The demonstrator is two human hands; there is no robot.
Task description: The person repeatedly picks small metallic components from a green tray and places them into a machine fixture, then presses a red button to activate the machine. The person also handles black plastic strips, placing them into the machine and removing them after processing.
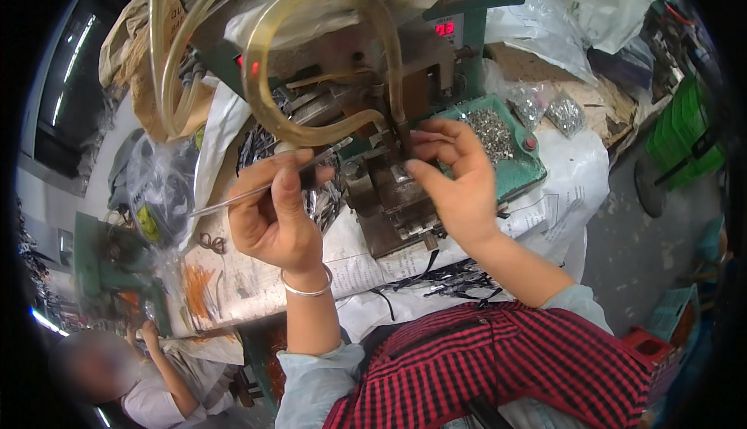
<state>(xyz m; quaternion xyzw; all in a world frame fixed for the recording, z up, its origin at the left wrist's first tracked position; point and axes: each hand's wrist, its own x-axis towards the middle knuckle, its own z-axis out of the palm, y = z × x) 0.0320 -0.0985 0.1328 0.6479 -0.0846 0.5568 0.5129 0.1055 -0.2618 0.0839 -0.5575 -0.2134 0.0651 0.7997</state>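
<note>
My left hand (274,210) grips a thin metal rod or pick (264,187) that runs from lower left up toward the machine, its tip near the metal die block (393,196). A silver bangle sits on that wrist. My right hand (457,176) reaches onto the top of the die block, fingers pinched together at the spot under the press head (366,79); what they pinch is too small to tell. A clear yellowish hose (261,94) loops in front of the green press machine.
A green tray (513,157) holds several small shiny metal parts to the right of the die. Bags of parts (564,114) lie behind. Paper covers the bench (560,196). Another person (148,382) sits at lower left. Green crates (685,133) stand right.
</note>
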